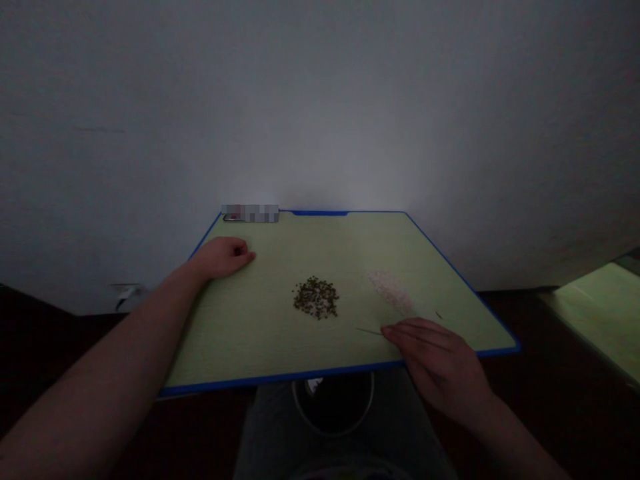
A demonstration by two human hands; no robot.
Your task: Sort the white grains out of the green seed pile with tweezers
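Here we are with two piles, lying apart on the pale green rectangular board with a blue rim. Middle of the frame: the loose round heap of small dark-green and brownish grains, pale bits showing among them, so these two kinds lie mixed there. Right of centre, the spread patch of tiny whitish grains looks all pale, thin and slanting; single grains are too small to judge.

And the right hand, lower right, grips a thin, pointed, dark tool between thumb and fingers, its tip near the heap's lower right, nothing visible on it. Whether it has two prongs, I can't tell. Over at left, the left hand rests on the board, fingers curled; whether anything's inside, I can't tell.

A small reddish-brown sliver lies just above the right hand, and bottom centre, there's a round dark bowl with a pale rim.
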